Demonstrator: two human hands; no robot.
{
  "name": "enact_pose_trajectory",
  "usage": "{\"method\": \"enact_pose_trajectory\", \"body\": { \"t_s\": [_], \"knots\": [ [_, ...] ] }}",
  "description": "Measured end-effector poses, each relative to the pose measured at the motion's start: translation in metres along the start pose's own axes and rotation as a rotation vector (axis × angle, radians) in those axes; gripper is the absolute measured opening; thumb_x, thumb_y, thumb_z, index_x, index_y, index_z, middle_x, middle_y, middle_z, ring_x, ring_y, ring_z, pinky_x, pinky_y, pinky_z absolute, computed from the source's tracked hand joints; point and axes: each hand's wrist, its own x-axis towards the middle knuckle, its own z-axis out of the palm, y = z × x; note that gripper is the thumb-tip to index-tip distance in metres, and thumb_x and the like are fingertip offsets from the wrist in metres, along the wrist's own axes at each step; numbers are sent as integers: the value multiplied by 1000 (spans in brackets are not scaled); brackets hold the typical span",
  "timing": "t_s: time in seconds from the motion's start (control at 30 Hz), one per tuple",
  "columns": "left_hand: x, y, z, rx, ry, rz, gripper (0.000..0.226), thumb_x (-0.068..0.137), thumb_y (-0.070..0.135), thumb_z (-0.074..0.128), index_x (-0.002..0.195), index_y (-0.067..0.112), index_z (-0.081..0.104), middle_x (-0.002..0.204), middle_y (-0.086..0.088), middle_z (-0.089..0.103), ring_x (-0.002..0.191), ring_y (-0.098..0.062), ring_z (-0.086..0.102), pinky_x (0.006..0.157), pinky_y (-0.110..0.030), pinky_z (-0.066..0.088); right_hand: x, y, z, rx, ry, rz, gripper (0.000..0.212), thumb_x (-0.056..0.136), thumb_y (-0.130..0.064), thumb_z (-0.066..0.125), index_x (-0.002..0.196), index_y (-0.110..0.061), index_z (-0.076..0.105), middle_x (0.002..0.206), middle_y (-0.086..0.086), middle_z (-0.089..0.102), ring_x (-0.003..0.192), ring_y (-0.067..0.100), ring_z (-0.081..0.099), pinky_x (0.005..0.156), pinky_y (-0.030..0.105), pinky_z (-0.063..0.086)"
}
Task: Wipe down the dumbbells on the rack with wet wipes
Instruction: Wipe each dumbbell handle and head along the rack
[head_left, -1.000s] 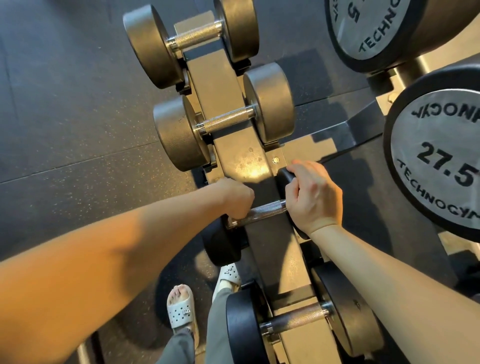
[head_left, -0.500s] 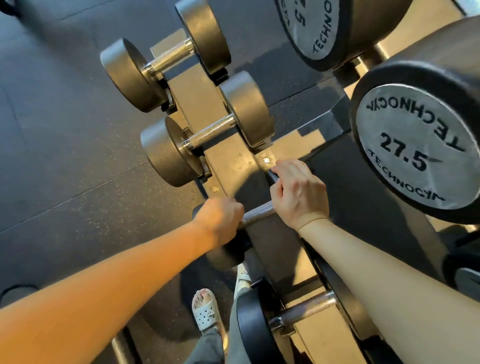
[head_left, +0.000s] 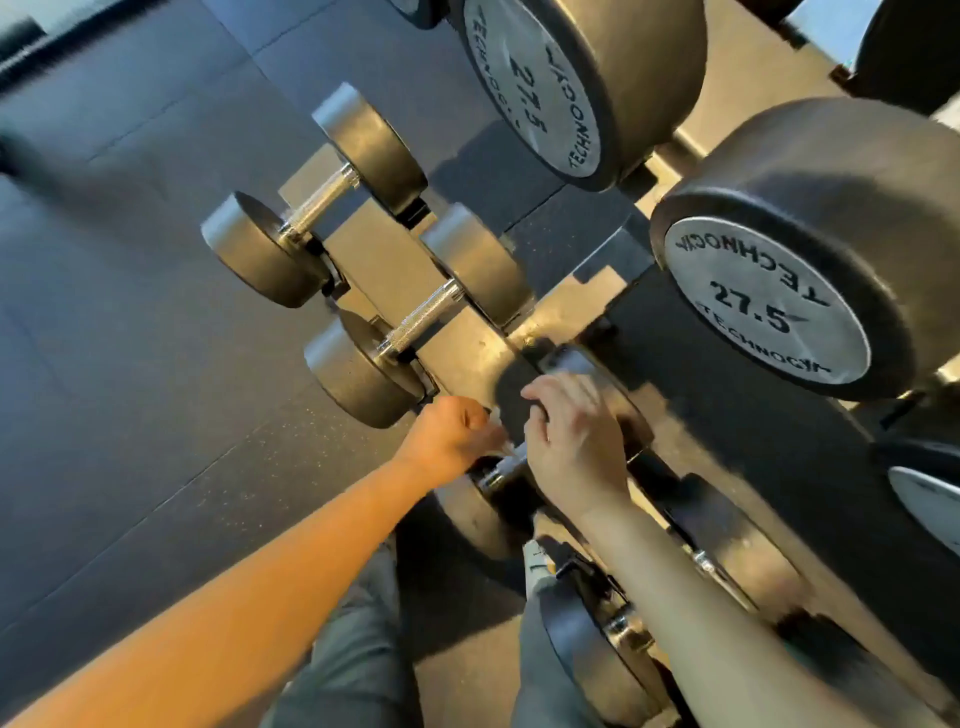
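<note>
Left hand slid nearer right hand — fingers clamped on dumbbell handle; right fingers curl over its head.

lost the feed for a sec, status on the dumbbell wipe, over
Left hand fisted by the handle, contents blurred. Right hand curled over far head of the dumbbell. Dumbbell at the rack, nothing blocking.

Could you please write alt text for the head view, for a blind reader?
Seen from above, a person's left hand and right hand grip a small dumbbell on a slanted rack; the frame is motion-blurred. Larger dumbbells marked 27.5 sit at right.
</note>
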Motion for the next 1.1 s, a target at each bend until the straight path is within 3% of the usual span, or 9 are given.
{"method": "enact_pose_trajectory", "body": {
  "t_s": [0.1, 0.23, 0.33, 0.4, 0.57, 0.73, 0.83, 0.93, 1.1],
  "knots": [
    [-10, 2, -35, -370, -7, -102, 27, 91, 27, 76, 79, 4, 68, 76, -12, 63, 70, -21, 57, 61, -32, 46, -15, -42, 14, 394, -102, 343, 30, 101, -28, 60, 130, -27, 59, 122, -14, 58, 104, 5, 63, 85, 29, 58],
    [-28, 5, -84, -657, -143, -109, 26, 93, 19, 73, 106, -5, 74, 86, -11, 72, 76, -17, 68, 71, -26, 56, -2, -91, 46, 740, 103, 581, 20, 98, -23, 67, 118, -21, 71, 109, -12, 71, 106, 5, 67, 94, 37, 58],
    [-33, 1, -114, -620, -152, -151, 26, 95, 24, 72, 104, 1, 77, 87, -8, 77, 69, -10, 72, 58, -18, 54, 12, -127, 63, 885, 249, 696, 16, 96, -15, 69, 111, -18, 74, 104, -8, 73, 96, -2, 67, 84, 24, 58],
    [-28, -7, -129, -594, -175, -203, 33, 94, 32, 72, 106, 1, 77, 98, -16, 77, 78, -19, 72, 65, -26, 58, 20, -140, 74, 988, 273, 766, 12, 93, -11, 72, 104, -16, 75, 98, -3, 74, 91, 3, 70, 74, 21, 57],
    [-6, -48, -150, -385, 96, -191, 18, 99, 10, 62, 93, -5, 71, 72, -13, 61, 63, -23, 56, 60, -30, 50, 35, -120, 112, 878, 196, 910, 17, 89, -4, 73, 90, -21, 72, 89, 2, 73, 86, 21, 71, 82, 48, 61],
    [15, -92, -165, -294, 535, -132, 20, 98, 12, 54, 87, 13, 71, 82, -6, 67, 75, -16, 60, 73, -37, 52, 80, -88, 145, 710, 239, 892, 21, 89, -2, 71, 90, -22, 67, 97, -2, 69, 94, 14, 67, 85, 34, 59],
    [39, -91, -153, -346, 593, -127, 22, 102, 18, 52, 85, 24, 65, 88, 1, 63, 85, -15, 60, 81, -39, 50, 107, -74, 179, 802, 147, 961, 19, 85, 0, 71, 88, -18, 73, 92, 2, 75, 95, 22, 73, 86, 40, 61],
    [66, -92, -138, -508, 635, -199, 22, 101, 21, 50, 84, 28, 63, 97, -1, 64, 98, -20, 60, 92, -44, 50, 110, -75, 186, 889, 60, 958, 18, 90, -3, 65, 86, -17, 75, 86, 1, 76, 88, 16, 73, 76, 26, 59],
    [76, -92, -121, -532, 770, -225, 30, 103, 18, 42, 92, 19, 70, 89, 4, 66, 87, -10, 60, 77, -35, 47, 102, -79, 167, 799, 7, 704, 22, 93, -4, 67, 91, -25, 76, 81, -14, 75, 87, 1, 71, 81, 16, 56]
  ]
}}
